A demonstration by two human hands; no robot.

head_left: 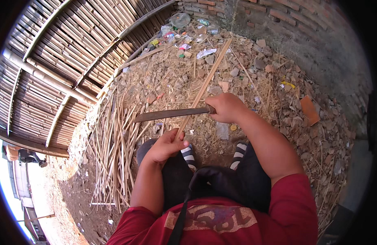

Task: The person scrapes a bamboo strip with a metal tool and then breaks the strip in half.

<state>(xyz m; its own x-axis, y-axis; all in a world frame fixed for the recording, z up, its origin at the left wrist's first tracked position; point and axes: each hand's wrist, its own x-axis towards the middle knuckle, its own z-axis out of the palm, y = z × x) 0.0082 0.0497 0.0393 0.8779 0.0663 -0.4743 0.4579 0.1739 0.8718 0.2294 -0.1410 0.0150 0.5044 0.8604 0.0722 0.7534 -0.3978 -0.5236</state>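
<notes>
My left hand (167,147) is closed round the near end of a long, flat bamboo strip (211,75), which slants away from me to the upper right. In my right hand (227,108) is the handle of a machete (172,114). Its dark, broad blade points left and lies across the strip, a little beyond my left hand. Whether the edge bites into the bamboo I cannot tell. Beside my left knee, a loose heap of thin split bamboo sticks (117,155) covers the ground.
A bamboo slat wall (74,53) rises on the left, a brick wall (302,24) at the back right. Rubble and dry straw (172,81) cover the ground, with plastic litter (180,20) at the far end and a broken tile (309,110) to the right. Another person (27,156) shows at far left.
</notes>
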